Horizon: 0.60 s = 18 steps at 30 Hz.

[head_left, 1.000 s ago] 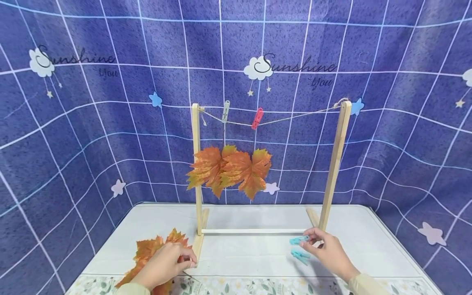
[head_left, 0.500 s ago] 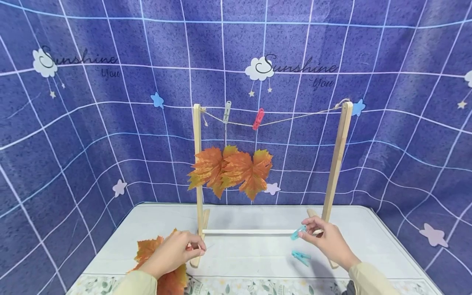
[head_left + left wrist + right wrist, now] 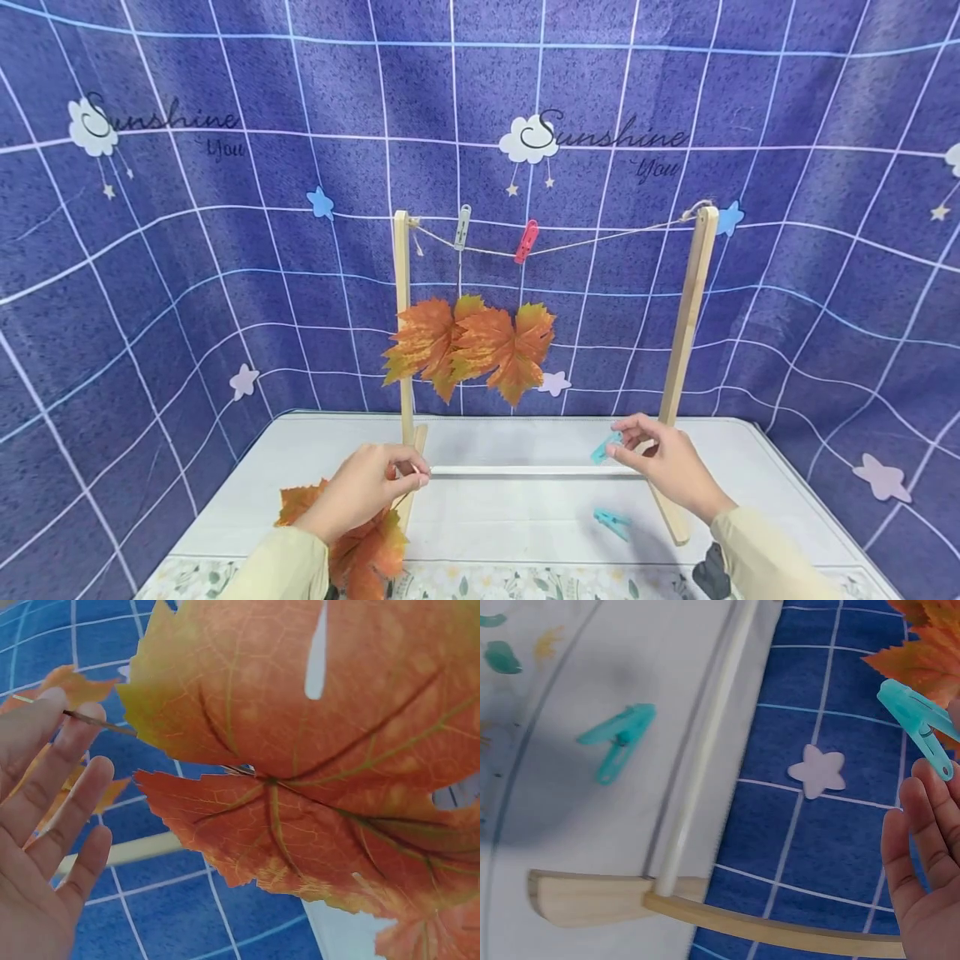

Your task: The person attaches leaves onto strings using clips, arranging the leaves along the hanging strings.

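Note:
My left hand (image 3: 375, 487) pinches the thin stem of an orange artificial maple leaf (image 3: 360, 735) between thumb and forefinger. In the head view that leaf (image 3: 371, 550) hangs below the hand, partly behind the forearm. My right hand (image 3: 667, 462) pinches a turquoise clothespin (image 3: 913, 724) by one end, raised off the table. A second turquoise clothespin (image 3: 613, 522) lies on the white table under it. On the string (image 3: 592, 241) a pale grey-green clothespin (image 3: 462, 227) and a red clothespin (image 3: 527, 242) hold two similar leaves (image 3: 510, 354) by their stems.
The string sags between two wooden posts (image 3: 684, 333) of a stand joined low by a white rod (image 3: 525, 471). Another orange leaf (image 3: 300, 502) lies behind my left forearm. A blue gridded curtain (image 3: 187, 292) closes off the back; floral cloth (image 3: 465, 579) borders the front.
My left hand has lifted the leaf by its stem, moving up and to the right. The right hand has raised its clothespin from near the table and tilted it upward.

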Motion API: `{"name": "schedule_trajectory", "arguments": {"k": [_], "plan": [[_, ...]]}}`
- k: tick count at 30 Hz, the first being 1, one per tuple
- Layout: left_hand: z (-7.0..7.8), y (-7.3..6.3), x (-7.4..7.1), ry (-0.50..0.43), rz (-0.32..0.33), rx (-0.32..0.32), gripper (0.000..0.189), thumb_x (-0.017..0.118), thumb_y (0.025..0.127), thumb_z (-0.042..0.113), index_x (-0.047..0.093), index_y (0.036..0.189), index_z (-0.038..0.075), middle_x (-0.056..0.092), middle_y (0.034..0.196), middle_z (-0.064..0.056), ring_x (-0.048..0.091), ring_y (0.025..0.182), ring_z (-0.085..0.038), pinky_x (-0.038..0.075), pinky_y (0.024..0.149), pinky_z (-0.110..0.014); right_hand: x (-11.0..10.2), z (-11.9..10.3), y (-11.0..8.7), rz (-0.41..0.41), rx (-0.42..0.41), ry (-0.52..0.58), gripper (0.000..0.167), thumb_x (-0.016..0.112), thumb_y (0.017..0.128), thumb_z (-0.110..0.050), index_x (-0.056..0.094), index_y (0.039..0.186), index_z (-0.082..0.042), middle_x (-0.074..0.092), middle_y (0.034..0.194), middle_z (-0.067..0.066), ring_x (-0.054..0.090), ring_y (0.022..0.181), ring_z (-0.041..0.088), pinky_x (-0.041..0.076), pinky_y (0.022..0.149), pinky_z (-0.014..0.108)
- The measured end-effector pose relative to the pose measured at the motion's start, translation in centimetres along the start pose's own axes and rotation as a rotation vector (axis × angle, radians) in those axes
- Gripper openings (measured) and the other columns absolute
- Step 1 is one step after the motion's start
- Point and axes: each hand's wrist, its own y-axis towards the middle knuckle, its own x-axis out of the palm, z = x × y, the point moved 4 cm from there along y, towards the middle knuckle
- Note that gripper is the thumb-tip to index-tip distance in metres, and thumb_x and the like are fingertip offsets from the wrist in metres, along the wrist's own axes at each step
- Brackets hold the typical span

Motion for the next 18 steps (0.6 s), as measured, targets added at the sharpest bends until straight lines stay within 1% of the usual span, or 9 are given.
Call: {"name": "schedule_trajectory", "arguments": {"k": [2,4,8,10,15,18], "plan": [[0.5,0.4,-0.2,-0.038,0.021,0.003,0.005,0.072,0.095,0.027,0.076,0.092,0.025,0.068,0.080,0.018,0.058,0.074,-0.002,0.047,0.070,-0.030,-0.4,-0.4,0.4,0.003,-0.008,-0.015,0.027,0.078,0.091,-0.024,0.070,0.113,-0.010,0.069,0.091,-0.006,0.062,0.084,0.008,0.052,0.072,0.026],[0.9,0.8,-0.4,-0.069,0.044,0.009,0.004,0.073,0.095,0.027,0.076,0.092,0.025,0.069,0.082,0.017,0.059,0.075,-0.005,0.048,0.071,-0.030,-0.9,-0.9,0.8,0.001,-0.014,-0.024,0.027,0.077,0.092,-0.024,0.070,0.114,-0.010,0.069,0.091,-0.006,0.063,0.085,0.010,0.053,0.072,0.026],[1.8,1.5,-0.5,-0.094,0.095,0.020,0.006,0.073,0.095,0.026,0.076,0.092,0.022,0.070,0.082,0.015,0.058,0.074,-0.006,0.048,0.068,-0.027,-1.6,-2.1,1.5,-0.002,-0.040,-0.032,0.028,0.076,0.093,-0.025,0.070,0.115,-0.010,0.069,0.092,-0.006,0.063,0.086,0.012,0.053,0.072,0.026],[2.3,1.7,-0.5,-0.107,0.120,0.018,0.006,0.073,0.095,0.025,0.077,0.093,0.021,0.070,0.081,0.015,0.059,0.075,-0.006,0.049,0.070,-0.028,-1.9,-2.6,1.9,0.000,-0.059,-0.029,0.028,0.076,0.093,-0.024,0.070,0.116,-0.009,0.070,0.093,-0.005,0.064,0.086,0.013,0.053,0.071,0.027],[3.4,2.4,-0.6,-0.149,0.147,0.002,0.004,0.074,0.094,0.020,0.077,0.095,0.022,0.069,0.080,0.016,0.061,0.077,-0.008,0.050,0.074,-0.031,-2.6,-3.8,2.5,0.005,-0.090,-0.032,0.028,0.078,0.092,-0.023,0.070,0.114,-0.009,0.071,0.091,-0.004,0.066,0.084,0.014,0.054,0.071,0.027],[3.9,2.9,-0.6,-0.168,0.159,-0.011,0.005,0.074,0.094,0.019,0.077,0.096,0.021,0.069,0.080,0.015,0.060,0.072,-0.011,0.049,0.068,-0.031,-3.1,-4.4,3.0,0.002,-0.103,-0.046,0.027,0.078,0.091,-0.024,0.071,0.112,-0.008,0.071,0.088,-0.004,0.066,0.082,0.014,0.054,0.071,0.027]]}}
